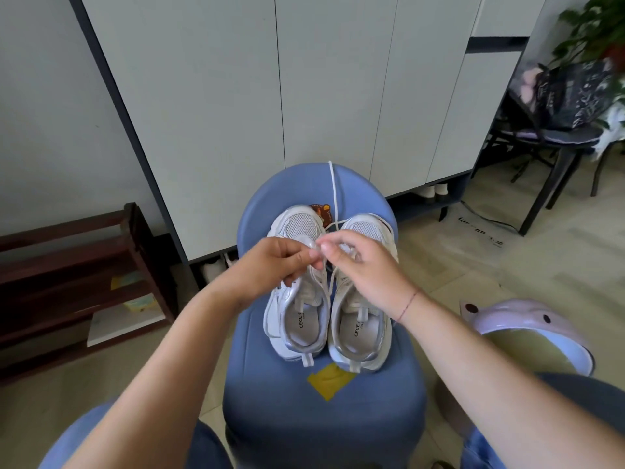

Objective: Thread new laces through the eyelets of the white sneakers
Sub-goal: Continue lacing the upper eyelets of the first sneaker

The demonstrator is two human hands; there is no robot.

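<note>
From here I see a big white cupboard that fills the back of the view. In front of it stands a blue stool with a round top. A brown shelf is on the floor to the left. A black chair with a dark bag on it is far to the right. A pink tub sits near the right arm.

Two white shoes sit side by side on the stool top, touching, with their toes toward the cupboard. The left shoe and the right shoe both show their open insides to me.

Both hands are over the front part of the shoes, and they meet in the middle. The left hand has its fingers curled in, and the tips pinch the lace above the left shoe. The right hand pinches the same lace between thumb and first finger, with the other fingers bent loosely. It is a bit blurry there, so I cannot tell which holes the lace goes through.

The lace is thin and white. It runs from the fingertips between the two toes to the far edge of the stool. A short piece also hangs down from the hands between the shoes.

A yellow sticker is on the stool just behind the heels. A thin red string is around the right wrist.
</note>
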